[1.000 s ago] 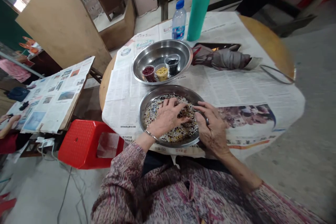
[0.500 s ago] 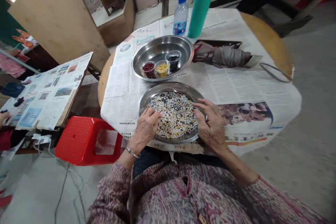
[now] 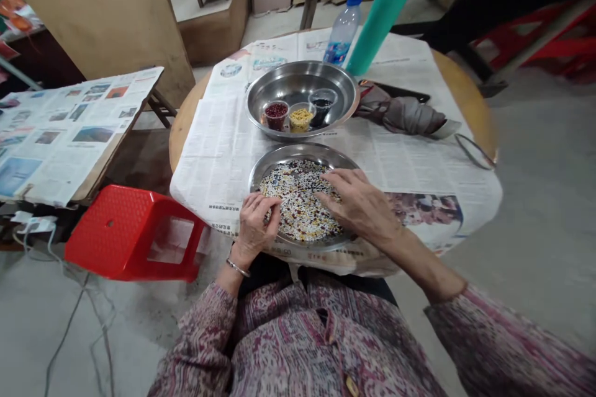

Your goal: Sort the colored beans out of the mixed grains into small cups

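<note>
A shallow steel plate [image 3: 302, 152] holds a mixed layer of white, black, yellow and dark red grains [image 3: 300, 205]. My left hand [image 3: 255, 226] is at the plate's near left rim, its curled fingertips at the edge of the grains. My right hand [image 3: 358, 201] lies over the plate's right side with its fingers spread, the fingertips touching the grains. Beyond the plate, a steel bowl [image 3: 302, 71] holds small cups of red beans [image 3: 276, 115], yellow grains [image 3: 300, 119] and black grains [image 3: 321, 107].
The round wooden table [image 3: 465, 93] is covered with newspaper [image 3: 209, 161]. A water bottle [image 3: 343, 34], a teal flask [image 3: 382, 18] and a folded grey umbrella [image 3: 400, 115] stand beyond the bowl. A red plastic stool [image 3: 135, 232] sits at left.
My right hand has moved from the plate's right rim onto the grains. My left hand stays at the near left rim, and the view has turned slightly, shifting the table to the left.
</note>
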Tool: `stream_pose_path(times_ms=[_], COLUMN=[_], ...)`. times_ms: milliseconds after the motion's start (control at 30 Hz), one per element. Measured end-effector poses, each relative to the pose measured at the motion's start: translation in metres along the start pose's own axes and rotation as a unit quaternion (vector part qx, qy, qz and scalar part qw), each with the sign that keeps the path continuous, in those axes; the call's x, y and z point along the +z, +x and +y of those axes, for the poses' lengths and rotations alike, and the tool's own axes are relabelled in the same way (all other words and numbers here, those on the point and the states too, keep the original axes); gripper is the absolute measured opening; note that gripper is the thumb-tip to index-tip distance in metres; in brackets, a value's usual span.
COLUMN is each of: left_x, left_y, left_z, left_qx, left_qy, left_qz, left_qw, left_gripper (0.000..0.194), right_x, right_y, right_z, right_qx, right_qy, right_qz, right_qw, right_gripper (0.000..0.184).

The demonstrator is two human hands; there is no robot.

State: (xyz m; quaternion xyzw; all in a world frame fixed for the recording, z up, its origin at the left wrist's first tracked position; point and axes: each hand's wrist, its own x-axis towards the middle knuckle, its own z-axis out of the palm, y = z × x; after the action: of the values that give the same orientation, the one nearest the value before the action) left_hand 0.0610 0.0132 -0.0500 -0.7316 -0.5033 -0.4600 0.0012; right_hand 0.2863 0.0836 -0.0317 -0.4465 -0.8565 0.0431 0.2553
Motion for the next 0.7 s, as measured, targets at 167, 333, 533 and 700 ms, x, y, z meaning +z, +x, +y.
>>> stream_pose_path(times_ms=[167, 333, 533, 700], left_x=[0.001, 0.002, 0.001, 0.001], left_y=[-0.001, -0.002, -0.001, -0.001], left_z=[0.001, 0.001, 0.003, 0.003], left_qx=[0.001, -0.007, -0.009, -0.022], left_qy=[-0.016, -0.013, -0.018, -0.017], left_qz=[0.004, -0.001, -0.005, -0.016], left_qw=[1.0, 1.0, 1.0, 0.999], left_gripper=[0.01, 0.01, 0.01, 0.01], right_x=[0.017, 0.028, 0.018, 0.006], right_y=[0.021, 0.035, 0.036, 0.013], right_z=[0.004, -0.017, -0.04, -0.054], right_qx=[0.005, 0.004, 0.049, -0.033], right_qy=[-0.043, 0.035, 0.197, 0.234], right_qz=[-0.109, -0.16, -0.204, -0.217], right_qw=[0.993, 0.986, 0.958, 0.947], right_gripper=[0.035, 0.018, 0.013, 0.018])
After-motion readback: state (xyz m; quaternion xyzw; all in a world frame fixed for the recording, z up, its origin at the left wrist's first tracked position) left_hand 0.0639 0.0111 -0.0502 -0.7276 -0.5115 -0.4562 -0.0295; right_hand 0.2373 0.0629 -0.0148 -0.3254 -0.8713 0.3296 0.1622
